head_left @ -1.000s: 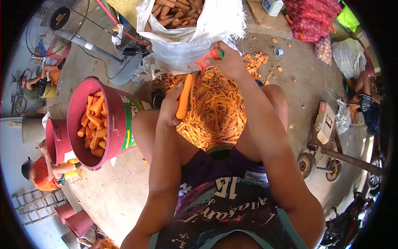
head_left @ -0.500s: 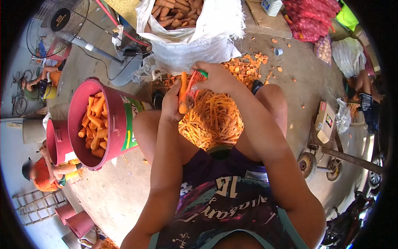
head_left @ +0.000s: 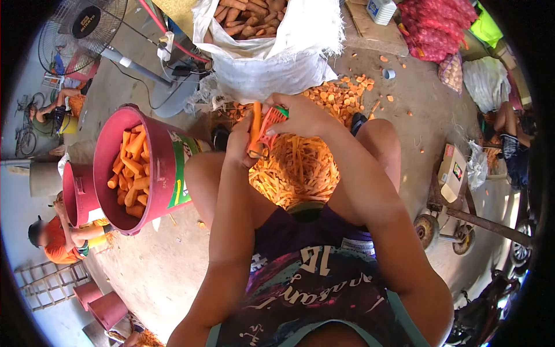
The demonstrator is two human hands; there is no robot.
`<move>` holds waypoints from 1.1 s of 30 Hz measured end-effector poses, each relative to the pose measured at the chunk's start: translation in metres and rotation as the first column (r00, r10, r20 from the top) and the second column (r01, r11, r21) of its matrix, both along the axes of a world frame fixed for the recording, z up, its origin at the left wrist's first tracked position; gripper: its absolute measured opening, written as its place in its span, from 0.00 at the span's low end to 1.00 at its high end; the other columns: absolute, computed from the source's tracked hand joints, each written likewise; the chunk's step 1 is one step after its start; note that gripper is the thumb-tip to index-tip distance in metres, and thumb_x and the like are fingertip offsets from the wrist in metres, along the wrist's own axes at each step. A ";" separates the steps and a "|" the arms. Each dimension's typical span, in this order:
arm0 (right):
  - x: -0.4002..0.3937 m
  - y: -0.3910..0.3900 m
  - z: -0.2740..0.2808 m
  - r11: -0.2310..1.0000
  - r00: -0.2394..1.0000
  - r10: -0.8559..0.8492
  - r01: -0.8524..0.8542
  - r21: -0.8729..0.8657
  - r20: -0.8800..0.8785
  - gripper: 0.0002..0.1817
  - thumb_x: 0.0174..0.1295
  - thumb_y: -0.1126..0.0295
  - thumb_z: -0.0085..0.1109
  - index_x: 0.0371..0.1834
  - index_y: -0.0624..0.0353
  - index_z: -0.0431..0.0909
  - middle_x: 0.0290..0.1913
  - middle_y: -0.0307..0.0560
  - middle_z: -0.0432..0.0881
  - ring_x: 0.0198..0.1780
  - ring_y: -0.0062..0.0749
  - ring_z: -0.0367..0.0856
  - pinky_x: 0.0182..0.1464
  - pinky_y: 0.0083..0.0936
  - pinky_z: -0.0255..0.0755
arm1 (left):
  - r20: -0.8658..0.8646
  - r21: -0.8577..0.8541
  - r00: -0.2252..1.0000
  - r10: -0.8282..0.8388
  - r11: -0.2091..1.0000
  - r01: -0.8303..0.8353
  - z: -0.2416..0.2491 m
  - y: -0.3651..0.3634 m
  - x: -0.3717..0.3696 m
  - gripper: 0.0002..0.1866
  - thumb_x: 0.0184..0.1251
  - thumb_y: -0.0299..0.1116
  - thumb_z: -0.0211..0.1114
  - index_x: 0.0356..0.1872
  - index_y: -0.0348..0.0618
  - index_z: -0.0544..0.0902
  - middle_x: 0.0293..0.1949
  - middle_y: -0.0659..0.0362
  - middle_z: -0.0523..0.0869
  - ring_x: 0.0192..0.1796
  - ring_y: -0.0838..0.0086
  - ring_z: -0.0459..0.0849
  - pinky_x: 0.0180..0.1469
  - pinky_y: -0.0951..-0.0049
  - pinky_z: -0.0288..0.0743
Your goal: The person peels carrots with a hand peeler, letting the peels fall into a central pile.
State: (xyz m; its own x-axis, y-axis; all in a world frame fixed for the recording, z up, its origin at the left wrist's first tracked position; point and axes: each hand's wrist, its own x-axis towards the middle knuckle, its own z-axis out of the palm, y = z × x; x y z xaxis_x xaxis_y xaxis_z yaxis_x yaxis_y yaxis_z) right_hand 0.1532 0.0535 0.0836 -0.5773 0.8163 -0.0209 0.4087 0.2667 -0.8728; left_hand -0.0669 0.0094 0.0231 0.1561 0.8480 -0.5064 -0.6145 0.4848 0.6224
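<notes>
My left hand [head_left: 239, 141] is closed around an orange carrot [head_left: 255, 124] that points up and away from me. A red peeler with a green end [head_left: 272, 123] is gripped in my right hand [head_left: 295, 115], its head lying against the carrot's lower part. Beneath both hands, between my legs, is a heap of carrot peelings [head_left: 298, 170]. A pink tub [head_left: 108, 173] to the left holds several peeled carrots [head_left: 134, 168]. Straight ahead, an open white sack [head_left: 274, 72] contains unpeeled carrots [head_left: 251, 17].
Cut carrot pieces [head_left: 341, 89] lie scattered before the sack. A standing fan [head_left: 87, 23] is at the upper left, a wheeled cart [head_left: 451, 202] at the right. Red mesh sacks [head_left: 436, 26] stand at the back right. A person in orange [head_left: 60, 240] sits at the left.
My right hand has drawn the peeler slightly down along the carrot, towards me. My left hand keeps its hold on the carrot in nearly the same spot.
</notes>
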 end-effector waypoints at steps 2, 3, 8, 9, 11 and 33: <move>0.003 0.008 -0.004 1.000 1.000 -0.023 0.022 -0.005 -0.020 0.30 0.57 0.59 0.83 0.62 0.53 0.81 0.57 0.48 0.89 0.60 0.39 0.87 0.66 0.36 0.77 | 0.013 0.042 0.992 -0.124 0.991 0.124 -0.004 -0.002 -0.005 0.22 0.89 0.50 0.55 0.68 0.45 0.78 0.50 0.59 0.89 0.44 0.73 0.90 0.41 0.68 0.87; 0.006 0.012 -0.006 1.000 0.999 -0.023 0.023 -0.004 -0.022 0.30 0.57 0.59 0.83 0.62 0.53 0.81 0.57 0.48 0.89 0.60 0.39 0.87 0.66 0.36 0.77 | 0.033 0.028 0.991 -0.133 0.991 0.132 0.007 -0.003 0.000 0.22 0.89 0.50 0.55 0.68 0.46 0.78 0.48 0.60 0.89 0.41 0.73 0.90 0.40 0.69 0.87; 0.034 0.039 -0.003 0.881 0.871 -0.472 0.473 0.030 0.135 0.31 0.61 0.57 0.81 0.64 0.53 0.79 0.54 0.49 0.90 0.55 0.42 0.89 0.61 0.37 0.79 | -0.113 -0.019 0.985 -0.131 0.991 0.129 0.034 -0.013 0.008 0.19 0.89 0.50 0.55 0.61 0.46 0.80 0.35 0.62 0.84 0.28 0.76 0.83 0.30 0.71 0.84; 0.035 0.042 -0.006 0.885 0.884 -0.465 0.465 0.015 0.050 0.31 0.61 0.55 0.81 0.64 0.54 0.78 0.57 0.51 0.89 0.57 0.42 0.87 0.62 0.39 0.78 | -0.105 -0.018 0.978 -0.182 0.983 0.181 0.029 -0.013 0.003 0.19 0.89 0.50 0.55 0.61 0.45 0.80 0.36 0.62 0.84 0.29 0.75 0.83 0.31 0.71 0.83; 0.032 0.034 0.002 0.906 0.905 -0.421 0.422 -0.012 0.055 0.31 0.61 0.55 0.81 0.64 0.53 0.79 0.57 0.52 0.88 0.57 0.43 0.87 0.63 0.40 0.78 | -0.163 -0.020 0.981 -0.101 0.995 0.099 0.022 -0.010 0.005 0.19 0.89 0.50 0.55 0.60 0.45 0.81 0.36 0.62 0.84 0.30 0.75 0.84 0.31 0.71 0.83; 0.037 0.023 -0.028 0.962 0.909 -0.259 0.213 0.170 0.327 0.21 0.68 0.67 0.68 0.63 0.54 0.80 0.52 0.59 0.90 0.56 0.60 0.87 0.59 0.49 0.80 | -0.143 0.181 0.988 0.065 0.983 -0.038 0.043 -0.005 0.008 0.24 0.89 0.55 0.52 0.60 0.46 0.83 0.40 0.60 0.84 0.38 0.72 0.84 0.39 0.67 0.80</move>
State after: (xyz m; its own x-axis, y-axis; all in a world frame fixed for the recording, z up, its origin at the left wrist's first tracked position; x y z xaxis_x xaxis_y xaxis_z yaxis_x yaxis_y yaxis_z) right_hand 0.1902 0.0768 0.0556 -0.3429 0.9368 -0.0695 0.7417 0.2246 -0.6320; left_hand -0.0591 0.0047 0.0660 0.0446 0.9312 -0.3619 -0.5308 0.3290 0.7811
